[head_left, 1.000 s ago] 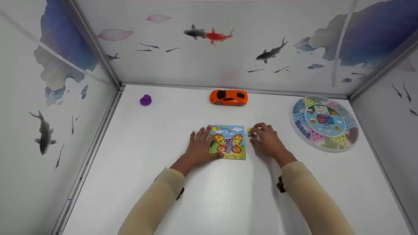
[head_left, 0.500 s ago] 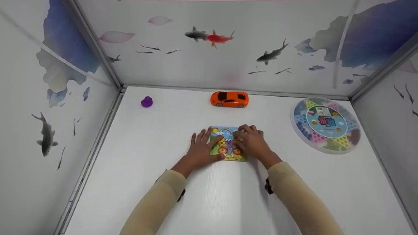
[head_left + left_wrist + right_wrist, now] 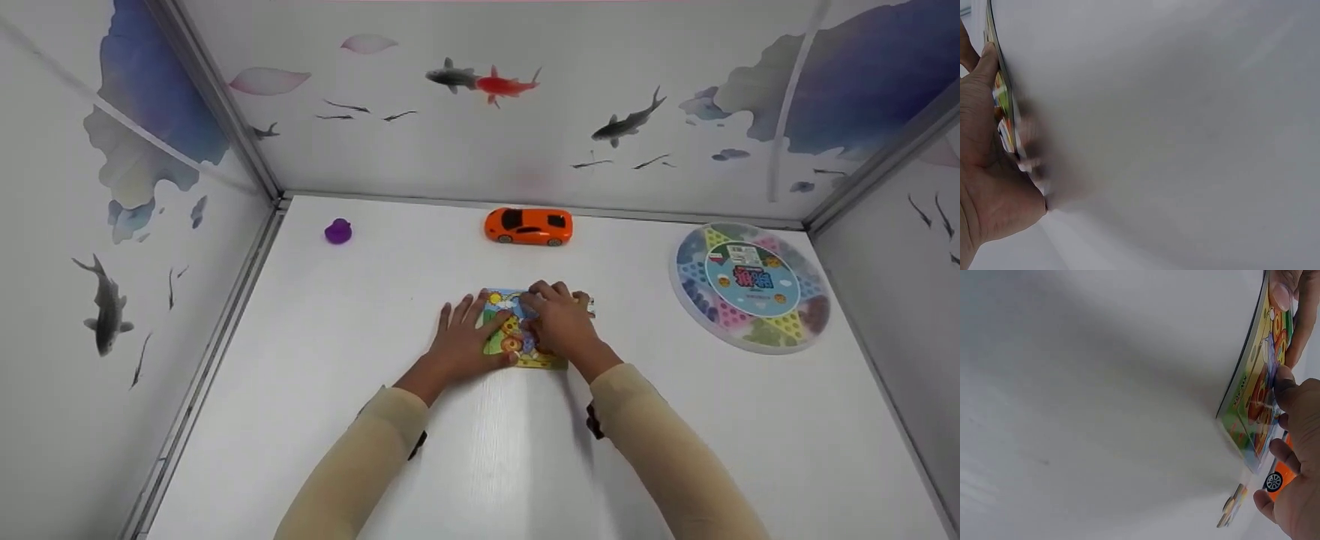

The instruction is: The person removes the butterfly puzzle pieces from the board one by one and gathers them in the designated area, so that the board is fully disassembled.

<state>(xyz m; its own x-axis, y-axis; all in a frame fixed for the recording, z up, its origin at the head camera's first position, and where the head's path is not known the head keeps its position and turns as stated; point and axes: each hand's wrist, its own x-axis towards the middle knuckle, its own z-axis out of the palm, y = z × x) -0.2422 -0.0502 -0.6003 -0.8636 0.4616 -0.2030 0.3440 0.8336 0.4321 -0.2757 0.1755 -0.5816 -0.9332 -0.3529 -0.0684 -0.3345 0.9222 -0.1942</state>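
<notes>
A flat square jigsaw puzzle (image 3: 511, 343) with a butterfly picture lies mid-table. My left hand (image 3: 459, 341) rests along its left side, fingers spread, the thumb on the bottom edge. In the left wrist view that thumb (image 3: 987, 62) touches the board's rim. Over the puzzle's right half, my right hand (image 3: 564, 324) has its fingertips down on the picture. From the right wrist view its thumb (image 3: 1285, 382) touches the puzzle face, the other fingers loosely bent; whether anything is pinched is hidden. A loose puzzle piece (image 3: 1233, 505) lies on the table just beyond the puzzle's right edge.
An orange toy car (image 3: 529, 226) stands at the back, beyond the puzzle. A purple rubber duck (image 3: 338, 231) sits at the back left. To the right lies a round game box (image 3: 750, 289) with a clear lid. Printed walls border the white table (image 3: 360, 322).
My right hand has moved left from the loose piece beside the puzzle onto the puzzle's picture. The piece stays on the table at the right. My left hand keeps its place.
</notes>
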